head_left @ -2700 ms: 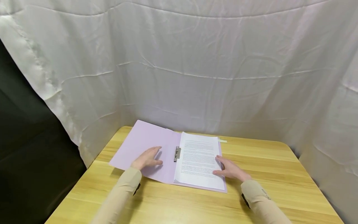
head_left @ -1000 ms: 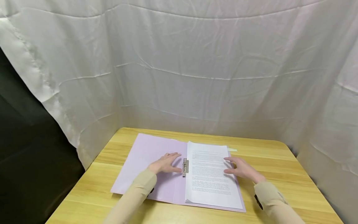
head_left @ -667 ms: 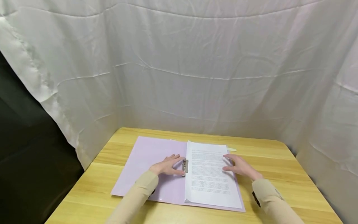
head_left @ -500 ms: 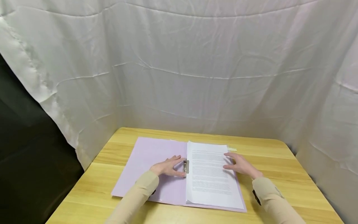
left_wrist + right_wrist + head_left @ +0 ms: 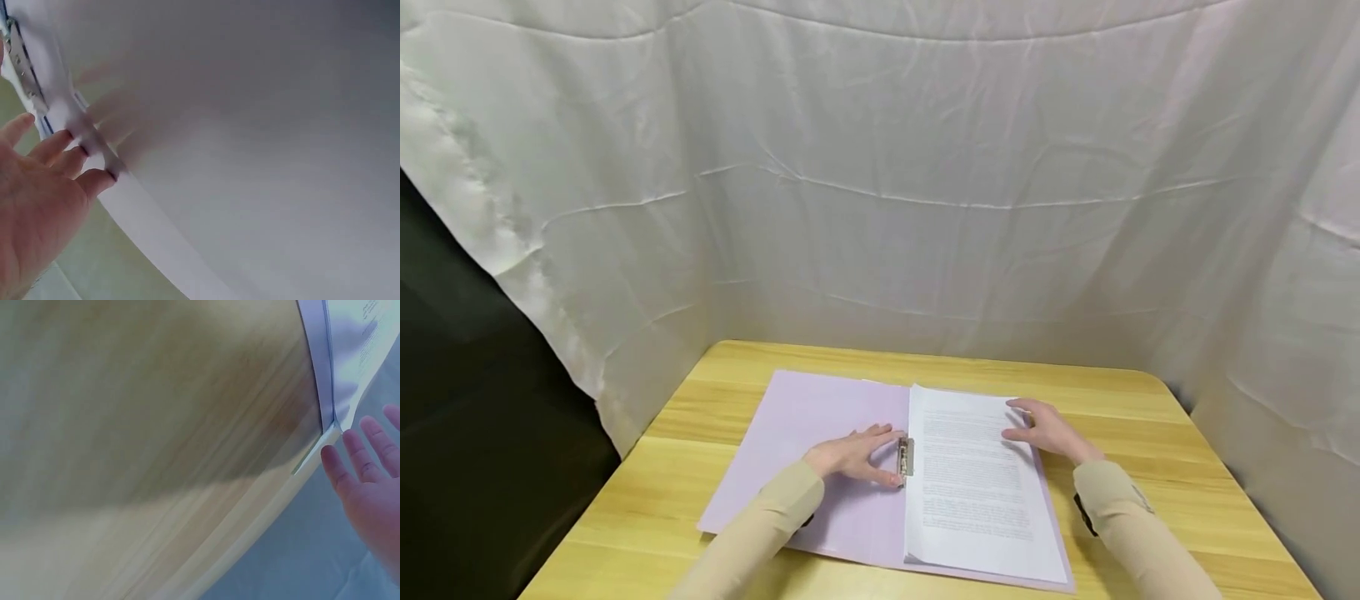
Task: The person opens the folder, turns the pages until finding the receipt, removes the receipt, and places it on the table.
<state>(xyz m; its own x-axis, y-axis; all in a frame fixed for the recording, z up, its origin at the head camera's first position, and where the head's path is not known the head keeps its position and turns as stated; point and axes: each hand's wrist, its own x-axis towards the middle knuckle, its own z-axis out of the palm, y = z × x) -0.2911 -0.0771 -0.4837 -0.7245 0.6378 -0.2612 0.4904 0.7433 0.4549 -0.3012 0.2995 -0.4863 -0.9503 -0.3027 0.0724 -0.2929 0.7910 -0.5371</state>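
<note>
A lilac file folder [image 5: 820,417] lies spread out on the table, its cover to the left. Printed papers [image 5: 977,500] cover most of its right side. At the fold sits a metal clip [image 5: 906,458], beside the papers' left edge. My left hand [image 5: 850,456] reaches over the cover, thumb and forefinger at the two ends of the clip; whether they press it is unclear. My right hand [image 5: 1048,429] is at the upper right edge of the papers, fingers extended over them. The right wrist view has the fingers [image 5: 365,462] spread near the papers' corner [image 5: 350,412].
The wooden table [image 5: 1187,500] carries the folder near its front. Pale curtains [image 5: 940,183] hang behind and at both sides, and black cloth [image 5: 482,417] shows at the left.
The folder and papers have come nearer and to the right. My left hand has moved right to the clip. My right hand has slid up the papers' right edge.
</note>
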